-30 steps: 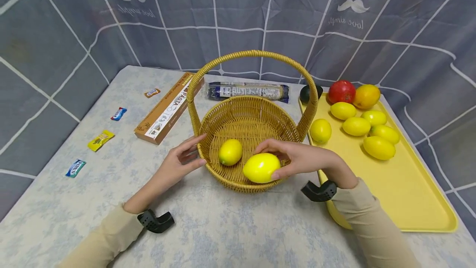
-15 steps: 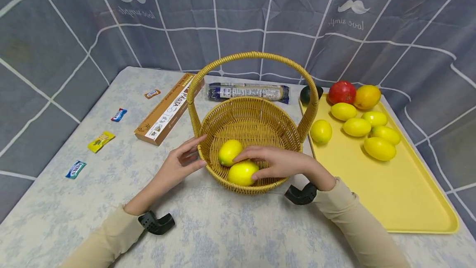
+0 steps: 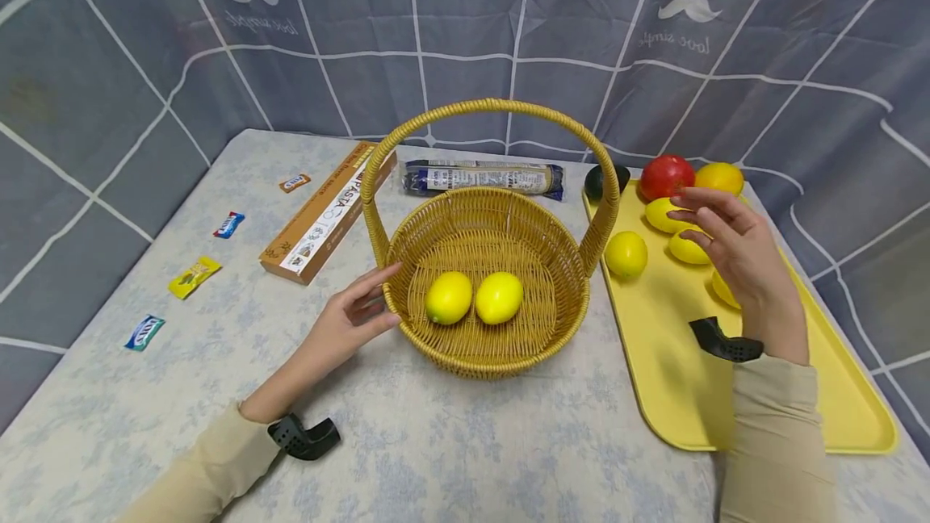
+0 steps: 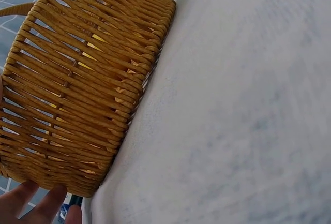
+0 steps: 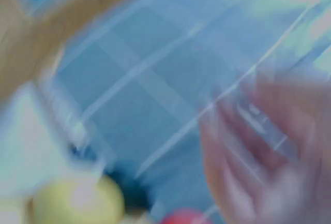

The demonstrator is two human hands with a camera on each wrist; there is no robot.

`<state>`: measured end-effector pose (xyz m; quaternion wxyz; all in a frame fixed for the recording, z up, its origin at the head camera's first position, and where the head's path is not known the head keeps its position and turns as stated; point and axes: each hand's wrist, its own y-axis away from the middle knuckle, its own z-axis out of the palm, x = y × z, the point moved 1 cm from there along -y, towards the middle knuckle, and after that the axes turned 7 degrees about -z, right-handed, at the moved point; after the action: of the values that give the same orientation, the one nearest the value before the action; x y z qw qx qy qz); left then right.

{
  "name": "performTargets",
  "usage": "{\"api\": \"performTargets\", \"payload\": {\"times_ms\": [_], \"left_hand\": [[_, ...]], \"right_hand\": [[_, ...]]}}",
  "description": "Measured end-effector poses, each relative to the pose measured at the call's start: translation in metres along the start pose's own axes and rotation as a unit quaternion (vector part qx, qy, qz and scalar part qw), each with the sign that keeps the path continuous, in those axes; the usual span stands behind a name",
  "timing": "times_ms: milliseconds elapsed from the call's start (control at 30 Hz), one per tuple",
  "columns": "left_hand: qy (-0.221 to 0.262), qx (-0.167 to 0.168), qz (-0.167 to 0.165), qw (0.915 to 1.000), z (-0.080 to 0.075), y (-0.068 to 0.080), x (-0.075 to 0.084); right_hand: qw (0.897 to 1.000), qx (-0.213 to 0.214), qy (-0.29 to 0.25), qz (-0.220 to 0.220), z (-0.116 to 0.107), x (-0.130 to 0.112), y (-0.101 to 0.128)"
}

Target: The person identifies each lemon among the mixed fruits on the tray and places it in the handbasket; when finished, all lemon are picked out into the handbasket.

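A round wicker basket (image 3: 559,321) with a tall arched handle stands mid-table, its woven side (image 4: 77,89) filling the left wrist view. Two yellow lemons (image 3: 449,297) (image 3: 499,297) lie side by side inside it. My left hand (image 3: 358,315) rests with straight fingers against the basket's left rim. My right hand (image 3: 726,240) hovers open and empty over the yellow tray (image 3: 676,361), above several lemons there; one lemon (image 3: 626,255) lies near the tray's left edge. The right wrist view is a blur showing fingers (image 5: 248,151) and a yellow fruit (image 5: 77,200).
On the tray's far end sit a red fruit (image 3: 666,176), an orange one (image 3: 719,177) and a dark one (image 3: 606,180). A pasta box (image 3: 330,212), a long dark packet (image 3: 485,178) and small candy wrappers (image 3: 194,275) lie on the left.
My right hand put its lemon down in the basket beside the first one, let go, and swung right over the tray. The left hand stayed at the rim.
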<state>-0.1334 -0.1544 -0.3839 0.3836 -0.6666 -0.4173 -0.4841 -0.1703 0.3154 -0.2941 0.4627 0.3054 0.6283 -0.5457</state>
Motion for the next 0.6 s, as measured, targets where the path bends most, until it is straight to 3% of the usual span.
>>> {"api": "performTargets", "payload": {"times_ms": [33,100,167,267,367,467,533,600], "left_hand": [[0.0,-0.001,0.001,1.0,0.0,0.0,0.0],[0.001,-0.003,0.003,1.0,0.0,0.0,0.001],[0.003,-0.005,0.003,1.0,0.0,0.001,0.001],[0.006,-0.007,0.001,1.0,0.0,0.002,0.0],[0.005,-0.004,0.001,1.0,0.0,0.002,0.0],[0.003,-0.003,0.0,1.0,-0.001,0.002,0.0],[0.002,-0.003,0.0,1.0,-0.001,0.001,0.0],[0.001,-0.004,0.001,1.0,-0.001,0.001,0.0]], "right_hand": [[0.997,0.051,0.026,0.042,-0.004,0.011,-0.001],[0.98,0.092,0.122,0.126,-0.008,0.03,-0.002],[0.952,0.066,0.228,0.193,-0.006,0.045,-0.003],[0.925,-0.008,0.311,0.217,0.001,0.061,-0.005],[0.916,-0.047,0.337,0.212,0.009,0.069,-0.007],[0.91,-0.049,0.355,0.209,0.014,0.072,-0.008],[0.909,-0.037,0.351,0.22,0.015,0.069,-0.009],[0.919,-0.007,0.328,0.219,0.014,0.06,-0.009]]}}
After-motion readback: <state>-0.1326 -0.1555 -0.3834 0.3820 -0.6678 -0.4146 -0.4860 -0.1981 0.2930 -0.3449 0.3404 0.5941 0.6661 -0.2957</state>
